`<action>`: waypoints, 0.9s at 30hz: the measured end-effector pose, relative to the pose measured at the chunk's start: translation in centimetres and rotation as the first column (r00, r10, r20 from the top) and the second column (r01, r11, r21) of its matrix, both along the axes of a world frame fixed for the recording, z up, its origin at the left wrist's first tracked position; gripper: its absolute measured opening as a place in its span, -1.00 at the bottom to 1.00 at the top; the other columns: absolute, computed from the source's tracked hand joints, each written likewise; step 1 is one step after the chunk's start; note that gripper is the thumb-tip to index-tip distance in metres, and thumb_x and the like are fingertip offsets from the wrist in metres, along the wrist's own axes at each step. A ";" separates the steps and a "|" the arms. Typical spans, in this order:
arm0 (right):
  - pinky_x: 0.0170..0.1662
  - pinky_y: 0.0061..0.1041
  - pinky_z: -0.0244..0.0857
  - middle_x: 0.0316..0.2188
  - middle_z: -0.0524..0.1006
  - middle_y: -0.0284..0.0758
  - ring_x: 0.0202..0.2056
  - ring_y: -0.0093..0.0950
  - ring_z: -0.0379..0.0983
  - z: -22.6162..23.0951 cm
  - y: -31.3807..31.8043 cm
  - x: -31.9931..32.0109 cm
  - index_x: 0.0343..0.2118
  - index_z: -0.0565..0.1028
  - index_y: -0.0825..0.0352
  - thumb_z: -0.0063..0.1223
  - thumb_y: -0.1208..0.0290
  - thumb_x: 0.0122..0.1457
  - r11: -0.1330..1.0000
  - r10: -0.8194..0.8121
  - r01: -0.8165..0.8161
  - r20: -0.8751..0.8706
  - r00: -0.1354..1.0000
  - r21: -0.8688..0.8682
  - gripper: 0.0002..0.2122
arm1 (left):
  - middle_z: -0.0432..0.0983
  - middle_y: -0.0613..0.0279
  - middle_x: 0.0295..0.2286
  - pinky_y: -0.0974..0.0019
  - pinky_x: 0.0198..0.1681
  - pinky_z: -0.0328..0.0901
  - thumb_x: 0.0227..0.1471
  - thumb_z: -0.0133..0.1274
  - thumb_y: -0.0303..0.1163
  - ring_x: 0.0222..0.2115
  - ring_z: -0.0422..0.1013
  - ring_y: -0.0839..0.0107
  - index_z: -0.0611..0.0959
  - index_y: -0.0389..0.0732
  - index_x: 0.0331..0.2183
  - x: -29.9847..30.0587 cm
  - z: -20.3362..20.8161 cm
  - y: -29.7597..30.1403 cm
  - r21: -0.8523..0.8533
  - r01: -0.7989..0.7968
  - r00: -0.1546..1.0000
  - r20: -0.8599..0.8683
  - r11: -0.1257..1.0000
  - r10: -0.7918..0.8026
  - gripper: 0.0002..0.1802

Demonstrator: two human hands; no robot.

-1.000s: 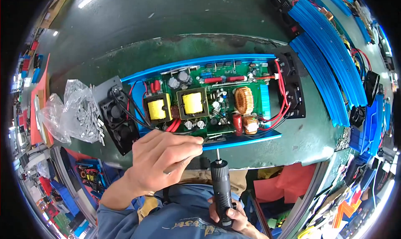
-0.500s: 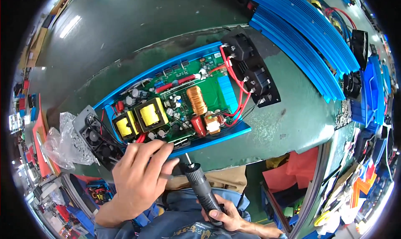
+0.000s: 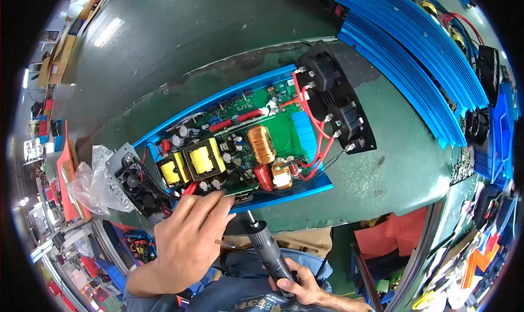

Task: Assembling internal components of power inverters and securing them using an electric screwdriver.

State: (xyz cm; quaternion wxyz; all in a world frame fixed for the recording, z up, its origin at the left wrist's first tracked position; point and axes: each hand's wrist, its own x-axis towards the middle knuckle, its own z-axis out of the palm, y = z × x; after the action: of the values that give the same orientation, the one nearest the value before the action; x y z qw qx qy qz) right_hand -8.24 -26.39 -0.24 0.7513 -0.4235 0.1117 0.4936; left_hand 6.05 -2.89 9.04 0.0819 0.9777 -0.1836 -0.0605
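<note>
An open blue metal housing (image 3: 297, 194) lies slantwise on the bench with a green circuit board (image 3: 281, 140) inside. On the board sit two yellow transformers (image 3: 203, 159) and a copper coil (image 3: 262, 144). At its right end a black socket panel (image 3: 352, 118) hangs on red wires; a fan panel (image 3: 134, 181) is at the left end. My left hand (image 3: 188, 238) bends over the near wall, fingers pressed together; what they grip, if anything, is hidden. My right hand (image 3: 303, 284) grips a black electric screwdriver (image 3: 267, 249), its bit pointing up near that wall, apart from it.
Ribbed blue housings (image 3: 404, 55) are stacked at the far right, with blue bins (image 3: 494, 143) beside them. A clear plastic bag (image 3: 101, 183) lies left of the fan panel. Below the bench's front edge is an open drawer with red sheets (image 3: 393, 235).
The view has shifted slightly, so the bench things appear lower and further right. My left fingers have drawn together at the near wall. My right hand still grips the screwdriver.
</note>
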 end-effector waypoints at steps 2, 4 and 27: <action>-0.24 -0.58 0.22 -0.40 0.55 -0.35 -0.37 -0.63 0.35 0.2 0.1 0.3 0.16 0.37 0.43 0.09 0.09 0.28 1.000 -0.007 0.007 -0.003 1.000 0.001 -0.46 | 0.59 0.27 -0.20 0.35 -0.45 0.37 -0.11 0.29 -0.45 -0.35 0.47 0.34 0.65 -0.24 -0.12 0.2 -0.2 0.4 -0.067 0.048 0.999 -0.010 0.997 -0.049 -0.57; -0.24 -0.58 0.22 -0.41 0.55 -0.35 -0.37 -0.63 0.35 0.2 0.3 0.5 0.15 0.37 0.43 0.09 0.11 0.27 1.000 -0.013 0.013 -0.006 1.000 -0.001 -0.46 | 0.59 0.21 -0.19 0.30 -0.44 0.37 -0.13 0.31 -0.47 -0.35 0.46 0.29 0.66 -0.25 -0.13 0.4 0.1 0.2 -0.075 0.024 0.998 -0.050 0.997 -0.028 -0.57; -0.25 -0.51 0.25 -0.36 0.53 -0.28 -0.36 -0.53 0.40 -0.1 0.7 -0.4 0.03 0.40 0.50 -0.46 -0.31 0.36 0.993 -0.061 0.068 0.076 0.995 -0.092 -0.22 | 0.60 0.16 -0.16 0.33 -0.56 0.30 -0.22 0.31 -0.51 -0.36 0.50 0.29 0.67 -0.31 -0.14 0.8 -0.4 1.0 -0.080 0.113 0.992 -0.051 0.990 -0.117 -0.53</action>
State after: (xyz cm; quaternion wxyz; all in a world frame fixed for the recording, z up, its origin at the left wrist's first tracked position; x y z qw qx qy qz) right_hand -8.64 -25.64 -0.34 0.7496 -0.4724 0.1208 0.4476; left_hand 6.84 -1.87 8.59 0.1211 0.9595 -0.2395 -0.0851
